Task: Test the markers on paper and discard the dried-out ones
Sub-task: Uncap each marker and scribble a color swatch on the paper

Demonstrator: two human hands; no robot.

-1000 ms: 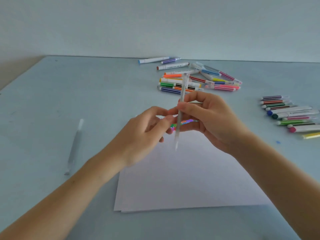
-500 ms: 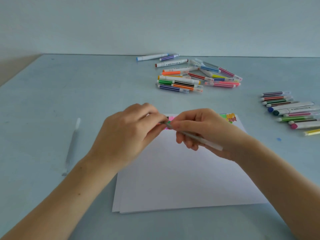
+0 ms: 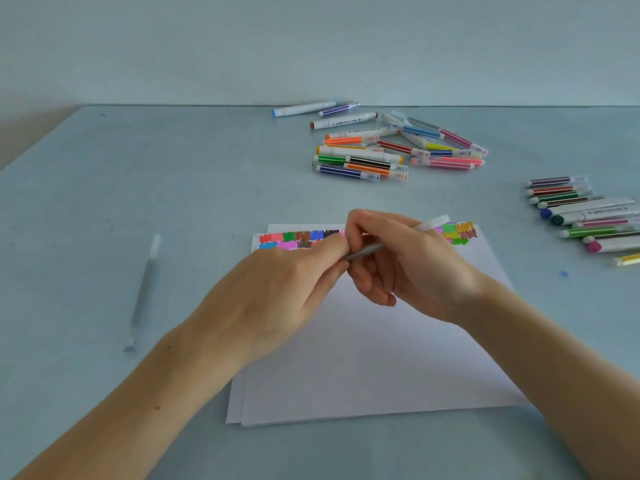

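Pale blue-grey table (image 3: 173, 188) fills view. Small blue spot (image 3: 564, 274) on its surface at 3 o'clock. Plain pale wall (image 3: 311, 46) along 12 o'clock edge. Beige floor strip (image 3: 27, 133) at 10 o'clock.

Both forearms (image 3: 145, 403) bare, no sleeves, rings or watch.
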